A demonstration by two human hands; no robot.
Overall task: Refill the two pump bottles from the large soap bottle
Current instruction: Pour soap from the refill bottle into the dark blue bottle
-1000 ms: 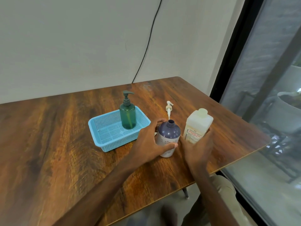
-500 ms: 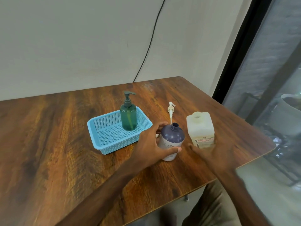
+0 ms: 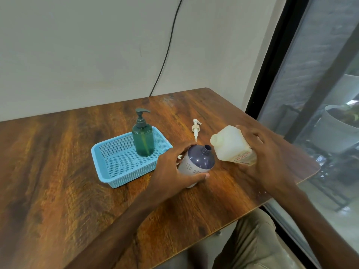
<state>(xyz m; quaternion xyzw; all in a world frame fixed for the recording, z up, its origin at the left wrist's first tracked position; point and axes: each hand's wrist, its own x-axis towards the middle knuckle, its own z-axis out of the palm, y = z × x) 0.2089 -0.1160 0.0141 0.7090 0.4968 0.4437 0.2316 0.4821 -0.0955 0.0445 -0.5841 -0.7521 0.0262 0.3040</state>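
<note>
Right hand (image 3: 260,158) grips the large soap bottle (image 3: 231,146), mouth tilted left. Left hand (image 3: 174,171) grips the purple pump bottle (image 3: 198,164), its open neck just beside.

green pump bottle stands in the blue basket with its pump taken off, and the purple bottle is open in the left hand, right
Not quite: in the head view the green pump bottle stands in the blue basket with its pump on. The rest holds: the purple bottle is open in the left hand; the right hand holds the large soap bottle.
</note>
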